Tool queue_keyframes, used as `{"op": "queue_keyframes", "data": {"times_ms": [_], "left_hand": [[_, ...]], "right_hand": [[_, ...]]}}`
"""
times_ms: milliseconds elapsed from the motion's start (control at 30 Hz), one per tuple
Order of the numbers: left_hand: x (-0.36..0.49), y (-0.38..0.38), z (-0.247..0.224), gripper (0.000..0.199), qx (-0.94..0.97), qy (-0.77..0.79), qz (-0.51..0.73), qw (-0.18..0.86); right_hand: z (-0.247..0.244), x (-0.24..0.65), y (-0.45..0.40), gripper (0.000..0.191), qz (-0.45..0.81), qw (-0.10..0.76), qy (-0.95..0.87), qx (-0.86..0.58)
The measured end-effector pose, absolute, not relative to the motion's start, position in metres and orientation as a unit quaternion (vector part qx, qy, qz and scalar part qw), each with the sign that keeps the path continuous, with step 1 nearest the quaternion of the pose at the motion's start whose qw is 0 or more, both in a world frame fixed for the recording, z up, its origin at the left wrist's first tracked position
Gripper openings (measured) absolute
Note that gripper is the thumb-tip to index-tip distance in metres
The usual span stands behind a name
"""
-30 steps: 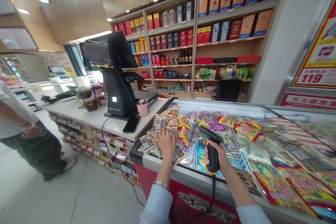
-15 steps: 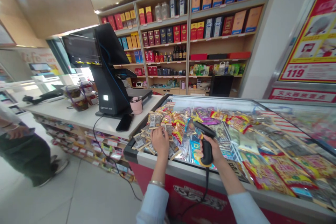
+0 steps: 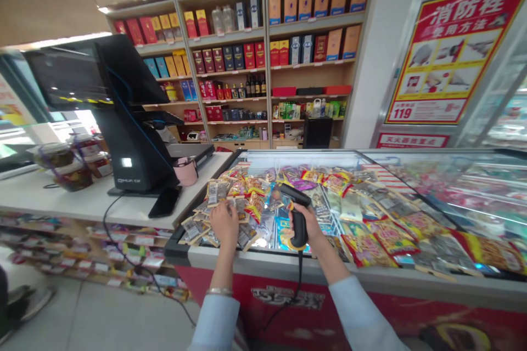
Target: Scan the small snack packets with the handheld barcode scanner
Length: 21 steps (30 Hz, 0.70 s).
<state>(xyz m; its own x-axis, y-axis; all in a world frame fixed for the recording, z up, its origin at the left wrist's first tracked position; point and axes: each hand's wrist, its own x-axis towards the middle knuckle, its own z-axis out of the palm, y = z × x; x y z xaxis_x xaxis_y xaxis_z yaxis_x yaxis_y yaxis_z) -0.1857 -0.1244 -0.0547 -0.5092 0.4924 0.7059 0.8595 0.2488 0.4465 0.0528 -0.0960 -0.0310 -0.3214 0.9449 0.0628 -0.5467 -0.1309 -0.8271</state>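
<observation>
**Head view: left grip on snack packets, right grip clenched on scanner**

Left grip (image 3: 224,224): rests palm down on a heap of small foil snack packets (image 3: 193,228), touching them. The fingers curl over the packets; whether the grip is grasping one cannot be told from this view. A metal bracelet (image 3: 218,290) sits on the wrist behind it.

Right grip (image 3: 303,226): clenched around the handle of a black barcode scanner (image 3: 299,228). The scanner head projects ahead of the grip, toward the packets. Its cable (image 3: 300,279) drops from the handle, below the grip, over the front of the chest freezer (image 3: 263,256).

Surroundings: the packets lie in the freezer, directly under the left grip and just beside the right grip. Left of the left grip, the table (image 3: 123,211) carries a black checkout terminal (image 3: 132,120), a phone (image 3: 165,201) and a pink cup (image 3: 186,171). Wooden shelves (image 3: 234,96) of boxed goods stand well ahead of both grips.
</observation>
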Motion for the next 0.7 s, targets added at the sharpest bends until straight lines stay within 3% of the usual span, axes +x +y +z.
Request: {"op": "queue_keyframes", "data": {"times_ms": [333, 700], "left_hand": [[-0.154, -0.108, -0.033, 0.03, -0.495, -0.704, -0.461, 0.217], [-0.066, -0.084, -0.007, 0.024, -0.571, -0.62, -0.522, 0.131]], "right_hand": [[-0.005, 0.119, -0.097, 0.025, 0.644, 0.596, -0.412, -0.246], [0.011, 0.23, -0.095, 0.025, 0.58, 0.662, -0.375, -0.289]]}}
